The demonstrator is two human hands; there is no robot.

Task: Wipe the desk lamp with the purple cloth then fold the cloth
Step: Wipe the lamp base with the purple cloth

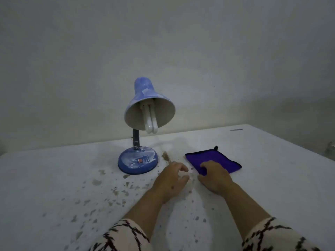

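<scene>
A blue desk lamp (143,124) stands on the white table (54,178), its shade tilted toward me with a white tube bulb showing inside. Its round base sits left of centre. A purple cloth (221,158) with a dark edge lies folded flat to the right of the lamp. My right hand (214,175) rests on the cloth's near left corner, fingers curled over the edge. My left hand (172,180) hovers just left of the cloth, fingers loosely curled and holding nothing.
The tabletop is speckled with brown stains, densest in front of the lamp. A plain wall (163,51) rises directly behind the table. A small dark mark (236,129) lies near the far right edge. My patterned sleeves show at the bottom.
</scene>
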